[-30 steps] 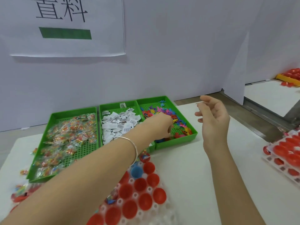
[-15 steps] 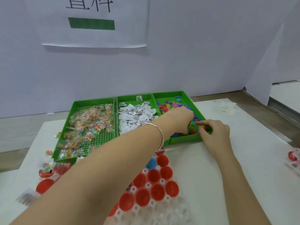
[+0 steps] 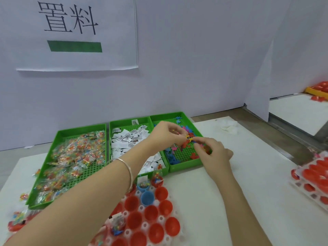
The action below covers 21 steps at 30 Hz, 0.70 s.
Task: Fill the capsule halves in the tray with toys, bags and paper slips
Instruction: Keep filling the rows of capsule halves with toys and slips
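A pale wall [image 3: 195,68] is standing behind a white table [image 3: 257,183], and a paper sign [image 3: 76,32] with two black characters and a green bar is hanging on it. Three green bins are sitting side by side at the back of the table: the left bin [image 3: 81,129] is holding clear bags [image 3: 76,157] of coloured bits, the middle bin [image 3: 129,120] is holding folded paper slips [image 3: 124,141], and the right bin [image 3: 186,166] is holding small bright toys [image 3: 173,158]. Just in front of the bins, a white tray [image 3: 179,236] is lying on the table, carrying red capsule halves [image 3: 150,213] and two blue halves [image 3: 147,197]. Most of the red ones are sitting open and bare, while a few near the bins and under the left arm are showing contents. A stack of similar trays [image 3: 316,178] with red halves is sitting at the right edge, partly blurred. Both hands are working over the right bin. The left hand [image 3: 166,134], wearing a thin bracelet [image 3: 128,171] on its wrist, is curling its fingers and pinching a yellow toy [image 3: 188,138]. The right hand [image 3: 211,151] is meeting it from the other side, its thumb and fingertips pinching the same toy, with more coloured pieces showing under its curled fingers. A crumpled white tissue [image 3: 229,126] is lying beside the right bin.
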Each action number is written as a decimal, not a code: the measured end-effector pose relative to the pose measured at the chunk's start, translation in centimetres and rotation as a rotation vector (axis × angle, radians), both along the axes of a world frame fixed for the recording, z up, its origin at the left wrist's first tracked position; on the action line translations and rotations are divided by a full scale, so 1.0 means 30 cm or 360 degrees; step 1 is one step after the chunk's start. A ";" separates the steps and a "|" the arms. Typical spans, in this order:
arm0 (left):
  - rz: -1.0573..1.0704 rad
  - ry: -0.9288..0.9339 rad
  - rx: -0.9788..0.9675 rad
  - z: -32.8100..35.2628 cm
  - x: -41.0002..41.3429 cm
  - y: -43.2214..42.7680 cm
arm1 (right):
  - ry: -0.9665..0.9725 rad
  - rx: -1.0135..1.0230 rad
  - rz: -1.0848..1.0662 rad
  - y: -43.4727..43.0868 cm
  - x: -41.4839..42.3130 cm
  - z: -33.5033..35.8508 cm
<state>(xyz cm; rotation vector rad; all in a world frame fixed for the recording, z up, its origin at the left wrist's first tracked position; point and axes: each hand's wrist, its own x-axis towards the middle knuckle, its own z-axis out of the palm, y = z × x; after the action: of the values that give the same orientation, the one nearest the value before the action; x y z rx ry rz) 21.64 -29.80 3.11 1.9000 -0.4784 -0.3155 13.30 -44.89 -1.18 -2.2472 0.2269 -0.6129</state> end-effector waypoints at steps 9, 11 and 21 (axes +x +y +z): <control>0.0138 0.0362 -0.0626 -0.044 -0.072 0.049 | -0.0212 0.0901 0.0342 0.100 0.019 0.016; 0.0135 0.0404 -0.0678 -0.056 -0.079 0.057 | -0.0189 0.0831 0.0310 0.102 0.024 0.006; 0.0313 0.0612 -0.0844 -0.029 -0.105 0.038 | -0.0355 0.0566 0.0298 0.116 0.026 0.004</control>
<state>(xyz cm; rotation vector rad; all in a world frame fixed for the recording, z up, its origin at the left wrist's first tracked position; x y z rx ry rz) 18.49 -28.67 2.25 1.3150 -0.0957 -0.3710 14.09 -41.40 -1.07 -1.8180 0.0101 -0.6597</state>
